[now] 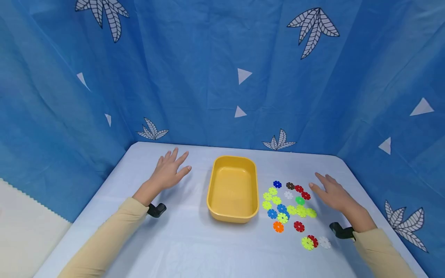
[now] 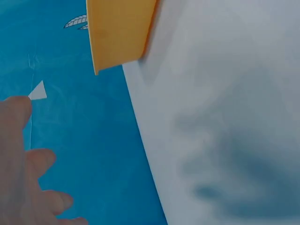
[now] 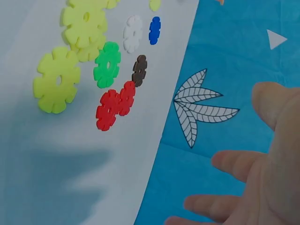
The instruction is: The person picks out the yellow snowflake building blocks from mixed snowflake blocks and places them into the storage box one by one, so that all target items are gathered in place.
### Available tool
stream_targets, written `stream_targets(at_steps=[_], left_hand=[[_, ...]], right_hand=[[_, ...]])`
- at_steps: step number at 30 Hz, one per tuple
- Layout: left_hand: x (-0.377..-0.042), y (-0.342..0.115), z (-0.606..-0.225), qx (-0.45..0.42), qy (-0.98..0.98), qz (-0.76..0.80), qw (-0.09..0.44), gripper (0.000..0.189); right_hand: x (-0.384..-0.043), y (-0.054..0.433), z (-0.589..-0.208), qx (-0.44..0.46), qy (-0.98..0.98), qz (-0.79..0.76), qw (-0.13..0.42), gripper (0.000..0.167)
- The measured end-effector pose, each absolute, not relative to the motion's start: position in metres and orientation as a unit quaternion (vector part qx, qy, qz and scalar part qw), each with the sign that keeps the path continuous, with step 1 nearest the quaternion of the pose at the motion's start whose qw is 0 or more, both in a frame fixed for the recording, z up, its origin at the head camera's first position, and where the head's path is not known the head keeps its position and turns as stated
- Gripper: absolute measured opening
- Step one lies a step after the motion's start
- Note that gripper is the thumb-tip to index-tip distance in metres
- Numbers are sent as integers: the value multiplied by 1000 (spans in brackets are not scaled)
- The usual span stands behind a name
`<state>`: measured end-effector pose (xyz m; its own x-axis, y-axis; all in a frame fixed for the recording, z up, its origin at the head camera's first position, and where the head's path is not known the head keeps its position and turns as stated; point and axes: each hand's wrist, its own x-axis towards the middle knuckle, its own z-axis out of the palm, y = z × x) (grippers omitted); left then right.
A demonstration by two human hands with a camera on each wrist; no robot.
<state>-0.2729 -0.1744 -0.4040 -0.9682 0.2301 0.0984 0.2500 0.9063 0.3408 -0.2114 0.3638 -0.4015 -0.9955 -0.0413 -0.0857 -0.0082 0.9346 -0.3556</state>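
Observation:
A yellow plastic tub [image 1: 233, 219] stands in the middle of the white table, with nothing in it. To its left my left hand [image 1: 167, 172] hovers with fingers spread, holding nothing; in the left wrist view its fingertips [image 2: 41, 160] show beside the tub's wall [image 2: 119, 35]. My right hand [image 1: 335, 195] is held above the table on the right, fingers extended and nothing in them. Between the tub and that hand lie scattered notched plastic discs: red [image 1: 299, 226], yellow-green [image 1: 301, 211], blue [image 1: 272, 214], orange [image 1: 278, 226], green [image 3: 107, 64], white [image 3: 133, 34] and brown [image 3: 139, 71].
Blue cloth [image 1: 208, 77] with leaf and triangle prints hangs behind and at both sides of the white table [image 1: 180, 247]. A yellow-green disc [image 1: 307, 243] overlaps a red one near the front, beside a white disc [image 1: 325, 242]. Black straps with mounts circle both wrists.

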Motion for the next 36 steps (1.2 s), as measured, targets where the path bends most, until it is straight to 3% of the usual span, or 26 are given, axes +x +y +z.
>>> stream_targets(at_steps=[11, 28, 36], left_hand=[[-263, -167, -421, -151, -959, -238, 31, 66], [-248, -133, -455, -177, -907, -381, -26, 65], [-244, -120, -473, -193, -872, -448, -33, 64]], right_hand=[[-199, 363, -406, -30, 983, -180, 33, 76], [-188, 363, -423, 24, 970, -226, 91, 66], [-185, 361, -435, 39, 964, -251, 80, 63]])
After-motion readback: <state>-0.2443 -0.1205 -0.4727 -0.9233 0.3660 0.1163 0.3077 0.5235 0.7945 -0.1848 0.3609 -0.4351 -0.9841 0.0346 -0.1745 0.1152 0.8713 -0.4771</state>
